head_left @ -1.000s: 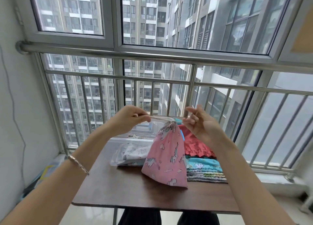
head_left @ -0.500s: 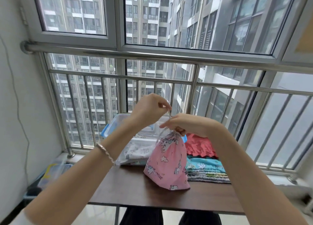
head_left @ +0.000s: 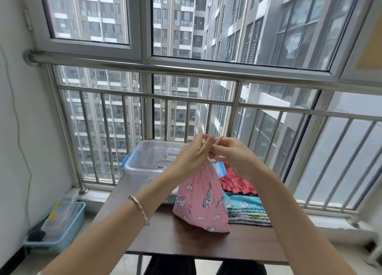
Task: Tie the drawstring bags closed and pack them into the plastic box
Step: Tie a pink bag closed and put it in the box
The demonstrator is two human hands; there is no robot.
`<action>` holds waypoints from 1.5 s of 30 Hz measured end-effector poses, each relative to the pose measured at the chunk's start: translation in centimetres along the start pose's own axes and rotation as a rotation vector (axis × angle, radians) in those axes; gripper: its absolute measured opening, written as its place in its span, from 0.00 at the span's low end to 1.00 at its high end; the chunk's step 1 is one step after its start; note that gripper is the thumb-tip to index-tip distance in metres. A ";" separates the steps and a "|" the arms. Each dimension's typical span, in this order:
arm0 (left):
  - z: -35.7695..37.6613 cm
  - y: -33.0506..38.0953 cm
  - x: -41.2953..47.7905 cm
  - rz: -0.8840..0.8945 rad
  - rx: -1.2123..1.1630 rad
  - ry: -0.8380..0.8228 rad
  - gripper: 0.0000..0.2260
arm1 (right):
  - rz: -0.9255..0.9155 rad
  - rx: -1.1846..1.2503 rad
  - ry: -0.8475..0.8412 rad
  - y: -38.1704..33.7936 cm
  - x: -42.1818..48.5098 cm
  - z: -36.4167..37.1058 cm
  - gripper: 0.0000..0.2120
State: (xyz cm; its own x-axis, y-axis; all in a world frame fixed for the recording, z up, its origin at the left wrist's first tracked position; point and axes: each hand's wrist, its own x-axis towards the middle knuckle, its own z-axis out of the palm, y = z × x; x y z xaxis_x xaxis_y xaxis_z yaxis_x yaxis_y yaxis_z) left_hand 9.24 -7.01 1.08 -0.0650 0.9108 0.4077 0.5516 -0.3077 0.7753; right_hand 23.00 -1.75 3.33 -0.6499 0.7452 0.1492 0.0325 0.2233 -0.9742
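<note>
On the floor at far left, below the bench point(head_left: 186, 243), we see a blue tray point(head_left: 55, 229) of blurred odds and ends. At the bench's far left corner stands the clear plastic box point(head_left: 132, 163), lid off, blue latches at its ends. What lies inside is too hazy to name.

The left hand point(head_left: 192, 157), a bracelet point(head_left: 139, 209) on its wrist, is raised above the middle of the bench. Its fingers are curled and pinch the thin drawstring point(head_left: 218, 140). Directly under the hands the pink unicorn bag point(head_left: 203, 202) stands upright on the bench, its neck gathered tight, just in front of the box's right end.

The right hand point(head_left: 233, 154) meets the left almost knuckle to knuckle. Its fingers are bent too, nipping the same cord, so we judge a knot is being worked. Whether a loop is already formed we cannot tell.

At the far right edge lie a red frilled cloth point(head_left: 237, 183) and, nearer us, a stack of folded bags point(head_left: 246, 210), which the pink bag touches or nearly touches.

The risks, as we read them: the slim cord could slip from either pinch and let the neck fall slack. A hard upward tug could lift the bag and tip it onto the stack. A loose knot might come undone once the bag is packed in the box.
</note>
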 end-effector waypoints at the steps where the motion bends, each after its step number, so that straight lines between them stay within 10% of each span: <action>1: -0.4 0.0 -0.1 0.010 0.038 -0.004 0.31 | -0.019 -0.014 0.030 0.0 -0.2 0.0 0.06; 9: -2.6 0.0 -1.1 0.061 0.109 -0.006 0.08 | -0.058 -0.071 0.106 0.5 -0.3 0.4 0.07; 22: -3.1 0.1 -1.5 -0.159 -0.240 0.034 0.09 | -0.102 -0.072 0.097 0.4 -1.0 0.4 0.16; 36: -2.7 0.4 -2.1 -0.023 -0.045 0.123 0.06 | -0.460 -0.774 0.297 0.5 -1.4 2.1 0.04; 45: -2.5 0.5 -2.1 0.059 0.152 0.132 0.08 | 0.168 0.686 0.038 1.1 -1.1 2.0 0.06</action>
State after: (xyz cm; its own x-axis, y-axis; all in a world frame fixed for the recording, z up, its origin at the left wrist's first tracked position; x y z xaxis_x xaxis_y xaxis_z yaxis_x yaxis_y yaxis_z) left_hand 7.57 -9.79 1.85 -0.1319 0.8453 0.5178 0.6765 -0.3050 0.6703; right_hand 22.24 -3.58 1.77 -0.6509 0.7589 -0.0192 -0.3634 -0.3337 -0.8698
